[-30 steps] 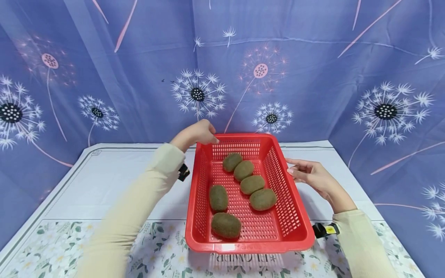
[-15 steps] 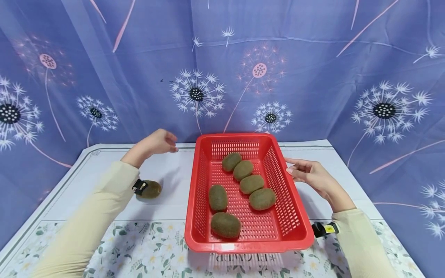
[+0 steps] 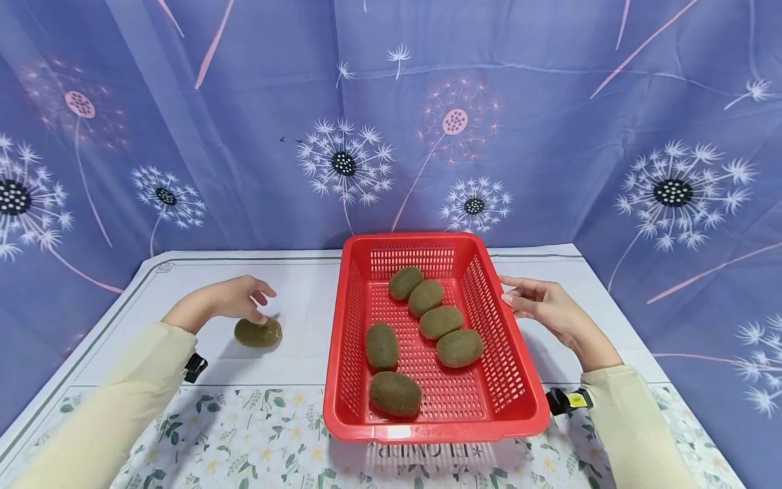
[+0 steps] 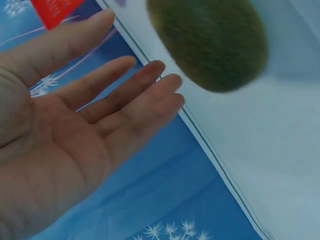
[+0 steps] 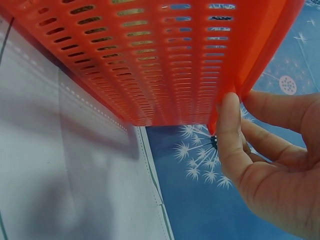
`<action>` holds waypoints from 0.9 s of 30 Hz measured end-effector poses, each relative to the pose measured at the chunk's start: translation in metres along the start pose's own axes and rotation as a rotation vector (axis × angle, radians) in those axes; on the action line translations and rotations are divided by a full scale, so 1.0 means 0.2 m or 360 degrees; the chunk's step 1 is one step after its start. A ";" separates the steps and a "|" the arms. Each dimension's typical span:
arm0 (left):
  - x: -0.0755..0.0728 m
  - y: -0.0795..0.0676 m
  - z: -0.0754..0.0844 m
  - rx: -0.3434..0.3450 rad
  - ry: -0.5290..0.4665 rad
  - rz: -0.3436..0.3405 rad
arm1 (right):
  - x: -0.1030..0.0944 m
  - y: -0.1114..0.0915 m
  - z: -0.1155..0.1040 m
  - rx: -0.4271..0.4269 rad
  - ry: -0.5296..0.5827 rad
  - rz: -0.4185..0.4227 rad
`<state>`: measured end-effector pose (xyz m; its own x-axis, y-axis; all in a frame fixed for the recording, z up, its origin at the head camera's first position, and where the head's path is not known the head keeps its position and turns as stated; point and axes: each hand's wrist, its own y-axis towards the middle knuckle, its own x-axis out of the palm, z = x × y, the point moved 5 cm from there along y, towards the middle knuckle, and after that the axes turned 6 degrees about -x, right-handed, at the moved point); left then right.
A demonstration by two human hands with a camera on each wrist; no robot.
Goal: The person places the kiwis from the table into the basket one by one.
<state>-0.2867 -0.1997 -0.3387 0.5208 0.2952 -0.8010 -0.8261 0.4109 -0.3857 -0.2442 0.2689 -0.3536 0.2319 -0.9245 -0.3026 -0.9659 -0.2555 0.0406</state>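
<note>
My left hand [image 3: 237,299] is just behind a single brown kiwi [image 3: 258,333] on the white part of the table cover, left of the basket. In the left wrist view its fingers [image 4: 131,107] are spread and relaxed, with a gap between them and the kiwi [image 4: 215,42]. A red perforated plastic basket [image 3: 436,430] holds several kiwis [image 3: 459,348], some in a slanting row. Its right rim is pinched between the thumb and fingers of my right hand [image 3: 552,309]. In the right wrist view the thumb [image 5: 230,117] lies against the outside just below the rim.
A white cover with a floral front band [image 3: 269,435] lies under everything. Blue-purple curtains [image 3: 256,170] with dandelion prints rise close behind the basket and along both sides.
My left hand has come away from the basket's far left rim and moved left and toward me, down to the lone kiwi. The right hand keeps its place on the rim.
</note>
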 end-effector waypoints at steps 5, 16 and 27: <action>0.04 -0.03 -0.06 -0.0062 0.0023 -0.0081 | 0.00 0.00 -0.01 -0.0015 0.0003 -0.0001; 0.08 -0.03 -0.15 -0.0031 -0.0038 -0.0109 | 0.00 0.00 0.00 -0.0005 -0.0011 0.0000; 0.09 -0.01 -0.20 0.0100 -0.0209 -0.0114 | 0.00 0.01 0.00 -0.0012 -0.0007 -0.0003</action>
<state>-0.2836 -0.2297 -0.3697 0.6048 0.3721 -0.7041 -0.7730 0.4868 -0.4067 -0.2454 0.2693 -0.3541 0.2334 -0.9227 -0.3068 -0.9646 -0.2596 0.0472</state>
